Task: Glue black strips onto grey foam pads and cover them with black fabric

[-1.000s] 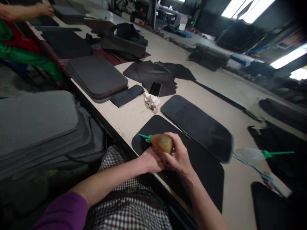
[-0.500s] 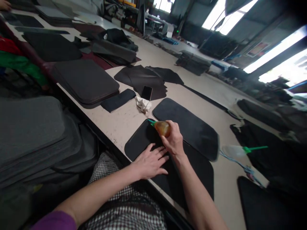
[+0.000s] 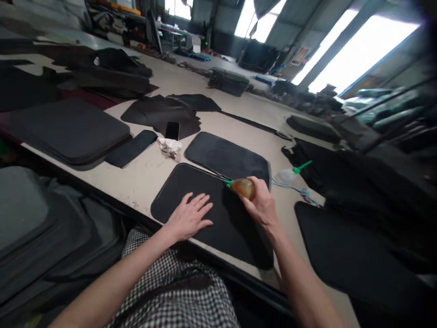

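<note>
The bottle (image 3: 243, 188) is gripped by the right hand (image 3: 261, 201), fingers curled; the near panel (image 3: 221, 232) is touched by the left hand (image 3: 188, 217), fingers spread.

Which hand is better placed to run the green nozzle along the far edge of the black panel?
Probably the right hand: it grips the amber bottle, whose green nozzle sits near the black panel's far edge. The left hand lies flat on the panel and seems better placed for steadying.

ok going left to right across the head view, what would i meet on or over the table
stack of dark rounded sheets, narrow black piece, crumpled white wad, amber bulb-shaped bottle with green nozzle in the right hand, clear bottle with green nozzle
</note>
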`<state>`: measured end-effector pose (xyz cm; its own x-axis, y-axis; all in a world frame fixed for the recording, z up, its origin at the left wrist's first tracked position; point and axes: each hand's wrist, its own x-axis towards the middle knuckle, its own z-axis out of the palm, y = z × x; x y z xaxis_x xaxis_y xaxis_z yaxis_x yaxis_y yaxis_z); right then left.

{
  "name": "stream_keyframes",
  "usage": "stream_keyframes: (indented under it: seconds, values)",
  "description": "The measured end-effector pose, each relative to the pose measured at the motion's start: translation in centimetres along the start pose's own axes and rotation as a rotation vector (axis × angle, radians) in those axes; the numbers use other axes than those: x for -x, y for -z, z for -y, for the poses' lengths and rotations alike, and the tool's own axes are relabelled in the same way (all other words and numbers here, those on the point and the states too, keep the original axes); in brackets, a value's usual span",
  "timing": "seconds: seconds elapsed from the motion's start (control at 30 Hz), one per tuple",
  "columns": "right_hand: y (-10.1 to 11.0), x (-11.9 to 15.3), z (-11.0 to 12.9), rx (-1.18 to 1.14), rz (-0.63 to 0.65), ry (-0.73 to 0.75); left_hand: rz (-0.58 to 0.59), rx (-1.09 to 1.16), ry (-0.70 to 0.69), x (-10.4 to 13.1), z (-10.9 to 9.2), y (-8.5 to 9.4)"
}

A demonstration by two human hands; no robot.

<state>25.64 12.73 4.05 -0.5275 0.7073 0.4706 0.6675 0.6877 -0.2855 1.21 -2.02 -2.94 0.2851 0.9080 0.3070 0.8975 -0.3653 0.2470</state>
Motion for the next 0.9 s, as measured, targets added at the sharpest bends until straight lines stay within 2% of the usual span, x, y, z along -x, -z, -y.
stream_keyframes:
  seconds: [0.2,0.33,0.6,0.77,0.9]
  values:
    - [5.3,6.5,-5.9,0.114,-0.083,-0.136,0.012,-0.065,-0.033,-0.2,0.0,-0.2]
    - [7.0,9.0,-7.5,0.164,-0.127,-0.243,0.038,-0.114,-0.053,-0.4,0.0,-0.2]
    - [8.9,10.7,-6.7,0.146,-0.121,-0.295,0.063,-0.166,-0.07,-0.6,-0.1,-0.1]
    - [12.1,12.6,-6.0,0.06,-0.054,-0.344,0.093,-0.179,-0.063,-0.6,-0.1,0.0]
    - [14.8,15.2,-4.9,-0.062,0.06,-0.443,0.103,-0.171,-0.061,-0.6,0.0,-0.2]
